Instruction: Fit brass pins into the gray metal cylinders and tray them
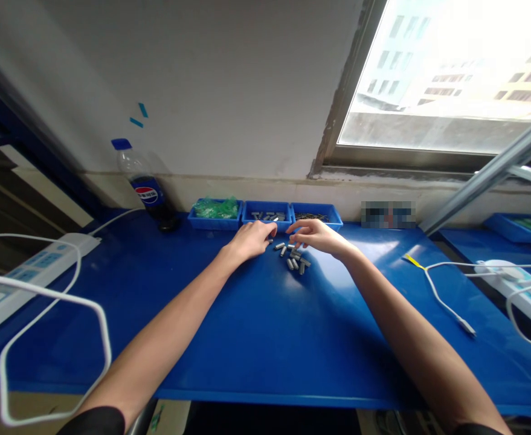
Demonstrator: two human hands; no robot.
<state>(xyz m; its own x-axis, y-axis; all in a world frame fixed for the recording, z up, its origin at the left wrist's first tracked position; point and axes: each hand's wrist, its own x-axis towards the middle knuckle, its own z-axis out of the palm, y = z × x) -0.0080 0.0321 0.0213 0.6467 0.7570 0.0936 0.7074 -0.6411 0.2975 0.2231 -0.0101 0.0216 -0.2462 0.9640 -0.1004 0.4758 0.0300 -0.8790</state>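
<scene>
Several short silvery metal cylinders (295, 263) lie in a loose cluster on the blue table (256, 338). My left hand (252, 239) is closed just left of the cluster, in front of the middle blue tray (246, 221). A small metal cylinder (275, 220) shows at its fingertips; part of the grip is hidden by the fingers. Over the cluster's far right side hovers my right hand (318, 236), its fingers bent and apart, with nothing visible in them. More small metal pieces (269, 215) lie inside the middle tray.
Left of the middle tray stands a blue tray holding green netting or film (215, 208); on the right, one with thin dark pieces (310, 217). A cola bottle (150, 193) stands back left. Power strips (43, 269) and white cables (446, 305) lie at both sides.
</scene>
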